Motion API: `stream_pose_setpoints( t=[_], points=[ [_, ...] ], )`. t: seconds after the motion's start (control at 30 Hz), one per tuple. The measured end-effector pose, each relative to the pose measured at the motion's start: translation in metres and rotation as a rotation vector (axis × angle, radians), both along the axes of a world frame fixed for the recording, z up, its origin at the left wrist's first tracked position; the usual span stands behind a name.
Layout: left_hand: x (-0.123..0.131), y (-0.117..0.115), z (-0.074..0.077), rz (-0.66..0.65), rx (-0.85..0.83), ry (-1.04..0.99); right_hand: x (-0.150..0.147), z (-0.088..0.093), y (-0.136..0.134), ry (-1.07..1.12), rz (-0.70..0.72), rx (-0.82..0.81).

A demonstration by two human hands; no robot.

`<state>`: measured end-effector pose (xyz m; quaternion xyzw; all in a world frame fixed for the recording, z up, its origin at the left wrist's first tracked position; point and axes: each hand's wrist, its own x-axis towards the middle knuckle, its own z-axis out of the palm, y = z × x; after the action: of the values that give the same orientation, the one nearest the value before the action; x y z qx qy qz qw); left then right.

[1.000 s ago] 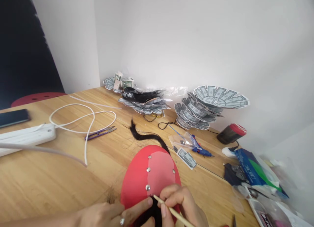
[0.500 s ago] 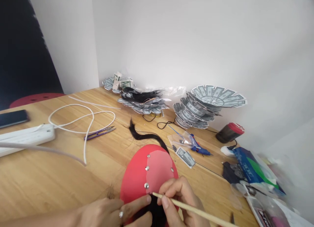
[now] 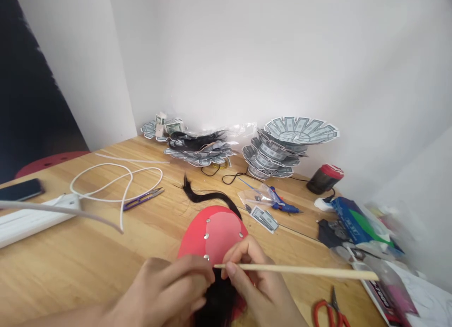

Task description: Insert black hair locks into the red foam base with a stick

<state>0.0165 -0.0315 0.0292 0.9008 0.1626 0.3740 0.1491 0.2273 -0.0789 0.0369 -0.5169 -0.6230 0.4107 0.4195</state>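
Head view: the right hand (image 3: pixel 260 291) pinches a tapered wooden stick (image 3: pixel 310 271), its point at the upper edge of the black hair (image 3: pixel 217 301). The left hand (image 3: pixel 173 284) curls in narrowly beside it (whether it grips anything, I cannot tell). Just beyond, at twelve o'clock, sits the silver-studded red oval (image 3: pixel 193 230); from that, red-handled scissors (image 3: pixel 331 310) lie at four, purple thread snips (image 3: pixel 137 202) at ten, a blue glue gun (image 3: pixel 285 206) at two.
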Motion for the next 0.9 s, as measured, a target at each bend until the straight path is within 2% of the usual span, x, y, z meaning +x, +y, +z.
stream_pose_setpoints(
  t=[0.07, 0.13, 0.2, 0.27, 0.47, 0.67, 0.9],
  points=[
    [-0.001, 0.009, 0.009, -0.021, -0.247, 0.077, 0.000, -0.003, 0.000, 0.075, 0.009, -0.049],
    [0.000, 0.015, 0.018, 0.012, -0.433, 0.219, 0.000, -0.004, 0.001, 0.122, 0.018, -0.064],
    [0.002, 0.017, 0.026, 0.053, -0.537, 0.362, -0.001, -0.004, 0.002, 0.121, 0.005, -0.061],
    [0.004, 0.018, 0.032, 0.087, -0.557, 0.462, -0.002, -0.002, 0.001, 0.105, -0.010, -0.052],
    [0.009, 0.019, 0.039, 0.154, -0.376, 0.623, -0.006, 0.003, 0.000, 0.123, -0.030, -0.064],
    [0.011, 0.022, 0.039, 0.175, -0.224, 0.682, -0.007, 0.004, 0.002, 0.144, -0.039, -0.043],
    [0.015, 0.017, 0.048, 0.176, -0.046, 0.750, -0.009, 0.001, 0.003, 0.180, -0.047, -0.025]
  ],
)
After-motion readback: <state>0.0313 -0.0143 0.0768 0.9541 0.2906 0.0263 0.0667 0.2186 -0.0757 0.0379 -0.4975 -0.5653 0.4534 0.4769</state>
